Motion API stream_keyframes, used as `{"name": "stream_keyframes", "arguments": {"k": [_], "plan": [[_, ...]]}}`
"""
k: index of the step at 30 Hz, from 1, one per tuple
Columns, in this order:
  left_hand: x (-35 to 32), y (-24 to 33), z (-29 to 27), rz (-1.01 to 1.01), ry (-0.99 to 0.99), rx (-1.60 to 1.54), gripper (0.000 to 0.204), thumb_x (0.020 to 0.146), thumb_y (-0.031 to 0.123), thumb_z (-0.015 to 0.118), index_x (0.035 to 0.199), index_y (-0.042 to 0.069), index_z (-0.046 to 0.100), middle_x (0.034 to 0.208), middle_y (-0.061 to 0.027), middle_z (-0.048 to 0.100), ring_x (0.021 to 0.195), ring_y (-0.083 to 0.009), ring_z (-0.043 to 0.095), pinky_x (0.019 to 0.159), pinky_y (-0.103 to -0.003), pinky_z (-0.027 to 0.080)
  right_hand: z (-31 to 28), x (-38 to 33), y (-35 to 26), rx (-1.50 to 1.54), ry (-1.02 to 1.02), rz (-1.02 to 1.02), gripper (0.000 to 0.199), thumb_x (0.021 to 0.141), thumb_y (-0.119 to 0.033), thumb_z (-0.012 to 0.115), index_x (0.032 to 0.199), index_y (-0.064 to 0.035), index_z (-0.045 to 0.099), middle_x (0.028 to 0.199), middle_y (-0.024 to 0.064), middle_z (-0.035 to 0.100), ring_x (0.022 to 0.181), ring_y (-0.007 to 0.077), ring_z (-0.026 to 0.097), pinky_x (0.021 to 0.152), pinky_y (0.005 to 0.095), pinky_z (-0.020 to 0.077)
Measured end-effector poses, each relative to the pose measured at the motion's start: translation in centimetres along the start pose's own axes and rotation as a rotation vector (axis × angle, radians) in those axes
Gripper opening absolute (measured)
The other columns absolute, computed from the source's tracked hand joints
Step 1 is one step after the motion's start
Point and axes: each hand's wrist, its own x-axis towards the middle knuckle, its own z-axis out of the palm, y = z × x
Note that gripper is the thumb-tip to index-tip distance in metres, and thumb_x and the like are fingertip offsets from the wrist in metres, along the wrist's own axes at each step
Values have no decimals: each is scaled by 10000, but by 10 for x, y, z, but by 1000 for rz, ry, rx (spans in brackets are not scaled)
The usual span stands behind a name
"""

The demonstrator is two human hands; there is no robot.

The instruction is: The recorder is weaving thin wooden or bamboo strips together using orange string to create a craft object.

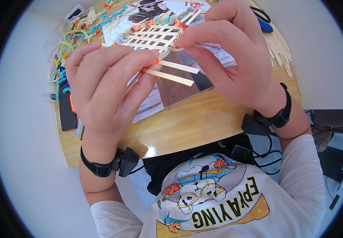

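A lattice of pale bamboo strips (151, 39), woven crosswise, is held up above a glossy printed sheet. Orange thread and pale green fuzzy pieces wrap its far edge, and two strip ends (175, 75) stick out at the near side. My left hand (108, 79) grips the near corner between thumb and fingers, where orange thread is wound round the strips. Close to the lattice's right edge, my right hand (235, 55) has its thumb and forefinger pinched together on a thin orange thread (175, 48). The fingertips partly hide the thread.
The printed sheet (151, 105) lies on a wooden table (187, 123). Coloured pipe cleaners (66, 45) pile up at the left, near a dark phone (66, 109) and a small glue bottle (50, 96). Loose bamboo strips (279, 49) and a blue-handled tool (265, 25) lie at the right.
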Motion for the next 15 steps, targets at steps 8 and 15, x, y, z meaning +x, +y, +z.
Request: {"name": "stream_keyframes", "arguments": {"k": [8, 15], "plan": [[-3, 0, -12, -13, -4, -35, 218, 696, -20, 709, 896, 28, 636, 855, -71, 641, 796, -217, 598, 887, -386, 431, -9, -5, 2, 47, 61, -6, 231, 732, 43, 667, 944, -9, 592, 843, 67, 560, 766, 165, 521, 659, 267, 408], [-10, -2, 8, -344, 202, -393, 212, 719, -45, 693, 915, 13, 638, 876, -74, 608, 759, -165, 550, 708, -291, 437, -3, -12, 5, 278, -222, -60, 301, 813, 24, 597, 1106, 7, 528, 971, 100, 581, 804, 131, 540, 687, 236, 420]]}}
